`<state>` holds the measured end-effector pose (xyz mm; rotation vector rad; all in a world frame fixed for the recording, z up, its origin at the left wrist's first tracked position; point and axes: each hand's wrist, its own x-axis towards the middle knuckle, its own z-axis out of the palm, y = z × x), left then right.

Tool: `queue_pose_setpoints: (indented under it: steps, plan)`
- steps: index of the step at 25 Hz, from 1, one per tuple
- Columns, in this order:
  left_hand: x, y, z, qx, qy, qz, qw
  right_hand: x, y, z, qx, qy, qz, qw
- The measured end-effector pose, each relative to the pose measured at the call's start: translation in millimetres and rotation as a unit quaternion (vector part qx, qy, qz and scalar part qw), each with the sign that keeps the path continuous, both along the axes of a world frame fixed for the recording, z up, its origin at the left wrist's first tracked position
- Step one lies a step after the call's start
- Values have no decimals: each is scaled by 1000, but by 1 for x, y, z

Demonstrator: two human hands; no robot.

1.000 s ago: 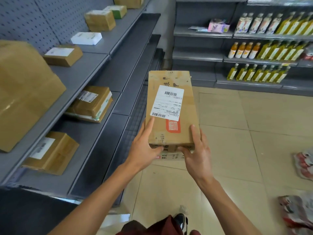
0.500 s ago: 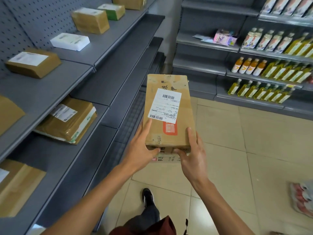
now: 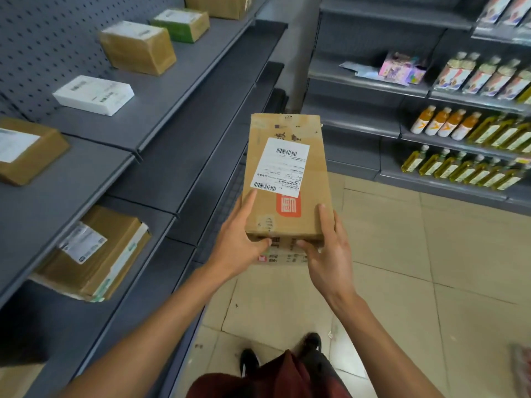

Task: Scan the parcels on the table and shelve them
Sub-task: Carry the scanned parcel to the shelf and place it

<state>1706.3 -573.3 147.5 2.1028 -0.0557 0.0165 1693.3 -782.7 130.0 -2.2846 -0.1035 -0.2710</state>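
Two hands held one brown cardboard parcel [image 3: 287, 179] in the aisle, above the tiled floor [image 3: 402, 268] and just right of the grey shelves [image 3: 161, 110]. The left hand [image 3: 238, 242] and right hand [image 3: 327, 248] gripped only its near end, thumbs on top, fingers [image 3: 306, 244] curled beneath and clamped on the box. Its white shipping label [image 3: 280, 168] faced up. The far end stood out unsupported, so a loosened grip would likely have tipped it to the floor. Several parcels already lay on the shelves: a white box [image 3: 93, 94], a brown box [image 3: 138, 47], a green one [image 3: 181, 24] and a flat taped packet [image 3: 94, 251] overhanging its shelf edge. Sliding the held parcel in carelessly could have knocked that packet off. Bottles [image 3: 459, 168] lined the far shelving, well apart.
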Motion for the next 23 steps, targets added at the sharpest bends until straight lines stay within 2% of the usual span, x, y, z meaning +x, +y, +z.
queue_pose_setpoints:
  steps: [5, 12, 18, 23]
  plan:
    - [58, 1, -13, 12, 11, 63, 998, 83, 2, -12, -2, 10, 60, 998]
    - [113, 8, -23, 32, 43, 201, 978, 202, 18, -23, -11, 33, 215, 976]
    - [113, 21, -37, 32, 58, 306, 950, 240, 51, -34, -13, 79, 335, 939]
    - [123, 47, -54, 37, 91, 355, 930, 262, 88, -38, -33, 112, 369, 922]
